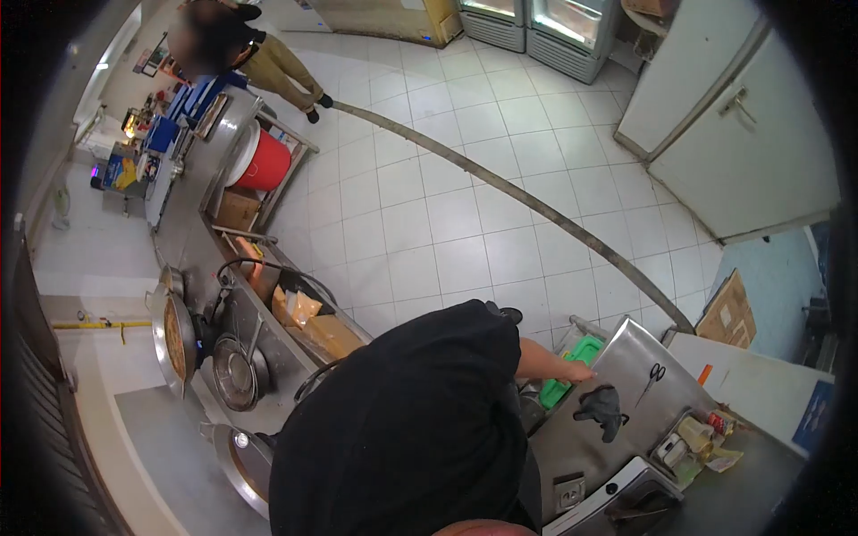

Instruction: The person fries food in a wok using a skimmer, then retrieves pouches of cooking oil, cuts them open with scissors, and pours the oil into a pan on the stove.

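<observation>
My left hand [579, 372] is at the end of the arm reaching from my black short sleeve to the edge of the steel counter [625, 357]. It is beside a green plastic tray [585, 350]; its fingers are too small to make out, so I cannot tell what, if anything, they grip. Just past the fingertips, a crumpled dark grey cloth [601, 409] lies on the counter. Black-handled scissors [657, 373] rest farther right. My right hand is outside the picture. My shoulder and back fill the lower middle.
Food containers [697, 442] and a white appliance [617, 500] sit on the counter. Across the aisle are a large pan [174, 344], a wire strainer [234, 366] and a red bucket [266, 161]. Another person [268, 67] stands at the far left. A drain channel [518, 192] crosses the tiled floor.
</observation>
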